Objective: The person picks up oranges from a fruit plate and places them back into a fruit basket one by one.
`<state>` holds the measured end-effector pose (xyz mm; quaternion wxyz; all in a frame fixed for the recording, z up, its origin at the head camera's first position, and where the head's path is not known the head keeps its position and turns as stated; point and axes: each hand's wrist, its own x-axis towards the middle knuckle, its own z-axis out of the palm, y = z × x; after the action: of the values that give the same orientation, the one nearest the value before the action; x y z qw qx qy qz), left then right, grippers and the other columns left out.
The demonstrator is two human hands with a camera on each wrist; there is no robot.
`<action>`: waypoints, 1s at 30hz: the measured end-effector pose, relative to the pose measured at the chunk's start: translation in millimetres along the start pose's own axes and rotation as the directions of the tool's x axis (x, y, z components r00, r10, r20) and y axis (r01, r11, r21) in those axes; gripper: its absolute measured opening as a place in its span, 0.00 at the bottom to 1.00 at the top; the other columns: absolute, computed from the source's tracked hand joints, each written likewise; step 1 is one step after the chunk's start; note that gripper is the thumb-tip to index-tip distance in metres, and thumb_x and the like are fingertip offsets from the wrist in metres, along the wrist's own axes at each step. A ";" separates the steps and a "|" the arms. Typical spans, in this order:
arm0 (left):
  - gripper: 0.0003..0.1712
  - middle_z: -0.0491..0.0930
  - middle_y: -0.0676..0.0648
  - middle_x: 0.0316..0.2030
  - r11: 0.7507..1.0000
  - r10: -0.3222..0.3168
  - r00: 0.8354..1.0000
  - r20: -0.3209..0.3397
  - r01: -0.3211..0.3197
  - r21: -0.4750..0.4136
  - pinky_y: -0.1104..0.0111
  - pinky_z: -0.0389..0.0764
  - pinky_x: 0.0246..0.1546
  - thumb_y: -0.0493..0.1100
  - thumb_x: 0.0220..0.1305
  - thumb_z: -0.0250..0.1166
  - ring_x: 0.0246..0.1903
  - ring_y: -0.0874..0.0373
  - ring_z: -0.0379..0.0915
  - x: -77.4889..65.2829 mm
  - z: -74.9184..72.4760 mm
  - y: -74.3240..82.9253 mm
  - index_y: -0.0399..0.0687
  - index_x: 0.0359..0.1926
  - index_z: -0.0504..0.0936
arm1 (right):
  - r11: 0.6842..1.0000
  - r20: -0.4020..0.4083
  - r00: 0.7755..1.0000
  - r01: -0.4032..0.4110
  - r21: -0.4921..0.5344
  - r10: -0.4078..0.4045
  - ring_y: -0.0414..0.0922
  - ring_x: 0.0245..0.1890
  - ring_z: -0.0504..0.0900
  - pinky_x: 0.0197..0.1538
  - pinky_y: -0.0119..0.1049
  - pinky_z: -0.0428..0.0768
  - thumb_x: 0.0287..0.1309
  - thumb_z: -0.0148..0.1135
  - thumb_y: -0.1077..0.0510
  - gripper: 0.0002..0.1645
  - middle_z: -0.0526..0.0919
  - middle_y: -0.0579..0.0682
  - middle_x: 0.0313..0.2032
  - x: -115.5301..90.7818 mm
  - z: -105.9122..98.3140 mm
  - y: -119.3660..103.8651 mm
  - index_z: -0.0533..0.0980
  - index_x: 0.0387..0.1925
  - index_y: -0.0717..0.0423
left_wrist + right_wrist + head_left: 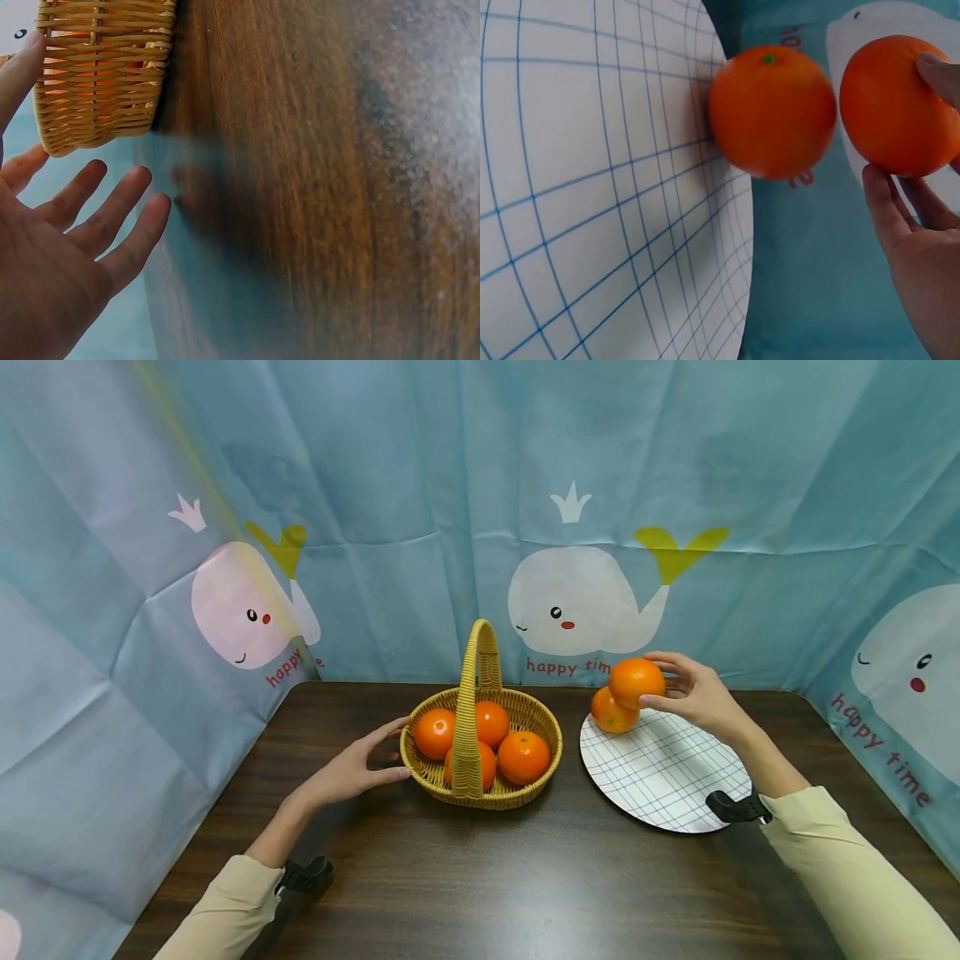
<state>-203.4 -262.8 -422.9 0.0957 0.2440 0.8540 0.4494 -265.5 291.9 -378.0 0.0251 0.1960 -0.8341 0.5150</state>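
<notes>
My right hand grips an orange between thumb and fingers, raised above the plate. In the right wrist view this held orange is beside a second orange, which rests near the edge of the white plate with blue grid lines. At the rim of the yellow wicker basket is my left hand, its thumb and fingertips at the basket's left side. Several oranges lie inside the basket under its tall arched handle. The left wrist view shows the left hand's fingers spread and loosely extended.
A dark wooden table carries the basket and the plate. Behind it hangs a light blue curtain printed with whales, along the table's back edge and both sides. Each wrist wears a black strap.
</notes>
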 end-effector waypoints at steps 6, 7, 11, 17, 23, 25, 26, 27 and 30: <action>0.47 0.57 0.39 0.75 0.999 -0.002 1.000 -0.020 0.003 0.042 0.41 0.68 0.62 0.48 0.67 0.71 0.70 0.37 0.58 -1.4 -1.4 -0.3 0.49 0.80 0.56 | 0.999 0.014 0.999 0.037 0.038 -0.037 0.53 0.56 0.78 0.54 0.29 0.79 0.61 0.72 0.65 0.38 0.71 0.57 0.65 9.6 12.2 -6.2 0.69 0.70 0.56; 0.47 0.57 0.39 0.75 0.999 0.002 1.000 -0.017 -0.001 0.033 0.41 0.68 0.62 0.47 0.67 0.71 0.70 0.37 0.58 -1.2 -1.5 -0.6 0.49 0.80 0.56 | 0.998 0.019 0.999 0.045 0.047 -0.045 0.53 0.56 0.78 0.54 0.29 0.79 0.61 0.72 0.66 0.38 0.71 0.57 0.65 11.0 14.4 -6.9 0.69 0.71 0.56; 0.47 0.57 0.39 0.75 0.999 0.013 1.000 -0.016 -0.013 0.030 0.41 0.69 0.62 0.46 0.67 0.72 0.70 0.37 0.57 -0.8 -1.7 -1.9 0.47 0.80 0.56 | 0.994 0.040 0.996 0.081 0.070 -0.083 0.56 0.57 0.78 0.54 0.31 0.80 0.61 0.72 0.66 0.39 0.71 0.60 0.65 16.4 24.0 -9.1 0.68 0.71 0.57; 0.47 0.56 0.40 0.76 0.999 0.026 0.999 -0.020 -0.025 0.039 0.41 0.70 0.61 0.46 0.67 0.72 0.70 0.38 0.57 -0.2 -1.8 -3.3 0.48 0.80 0.57 | 0.990 0.064 0.993 0.091 0.103 -0.098 0.59 0.56 0.78 0.54 0.33 0.80 0.60 0.73 0.65 0.39 0.71 0.61 0.65 23.6 37.5 -12.7 0.68 0.71 0.58; 0.47 0.56 0.41 0.76 0.999 0.023 1.000 -0.018 -0.022 0.040 0.41 0.71 0.59 0.46 0.67 0.72 0.69 0.37 0.60 0.4 -1.4 -3.6 0.49 0.80 0.57 | 0.983 0.089 0.990 0.091 0.157 -0.106 0.58 0.56 0.78 0.55 0.36 0.80 0.58 0.74 0.65 0.39 0.73 0.60 0.63 32.3 52.5 -18.9 0.69 0.70 0.58; 0.47 0.56 0.40 0.76 0.999 0.019 1.000 -0.018 -0.019 0.039 0.40 0.71 0.59 0.46 0.67 0.72 0.68 0.36 0.60 0.5 -1.4 -3.2 0.50 0.80 0.57 | 0.979 0.100 0.988 0.101 0.175 -0.120 0.58 0.56 0.78 0.55 0.37 0.81 0.58 0.74 0.66 0.39 0.73 0.60 0.62 35.3 58.6 -20.8 0.70 0.70 0.58; 0.47 0.56 0.40 0.76 0.999 0.018 1.000 -0.018 -0.017 0.039 0.40 0.71 0.59 0.47 0.67 0.72 0.68 0.35 0.60 0.5 -1.3 -2.9 0.50 0.80 0.57 | 0.977 0.106 0.986 0.110 0.184 -0.131 0.58 0.56 0.78 0.55 0.38 0.81 0.58 0.74 0.67 0.39 0.73 0.60 0.62 36.8 61.8 -21.6 0.69 0.70 0.59; 0.47 0.56 0.40 0.76 0.999 0.016 1.000 -0.019 -0.015 0.040 0.40 0.71 0.59 0.47 0.67 0.72 0.68 0.35 0.61 0.4 -1.3 -2.6 0.50 0.80 0.57 | 0.975 0.112 0.983 0.119 0.189 -0.142 0.57 0.56 0.78 0.55 0.39 0.81 0.58 0.74 0.67 0.39 0.73 0.60 0.62 38.2 65.0 -22.3 0.69 0.70 0.59; 0.47 0.56 0.40 0.76 0.999 0.015 1.000 -0.016 -0.014 0.038 0.40 0.71 0.59 0.47 0.67 0.72 0.68 0.34 0.61 0.6 -1.0 -1.9 0.49 0.80 0.57 | 0.966 0.126 0.976 0.150 0.208 -0.178 0.58 0.56 0.79 0.54 0.41 0.82 0.57 0.74 0.68 0.39 0.73 0.60 0.63 41.6 75.0 -24.5 0.70 0.69 0.60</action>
<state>-205.0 -264.2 -423.8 0.0807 0.2484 0.8613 0.4358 -283.3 204.6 -382.2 -0.0119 0.3026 -0.7593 0.5760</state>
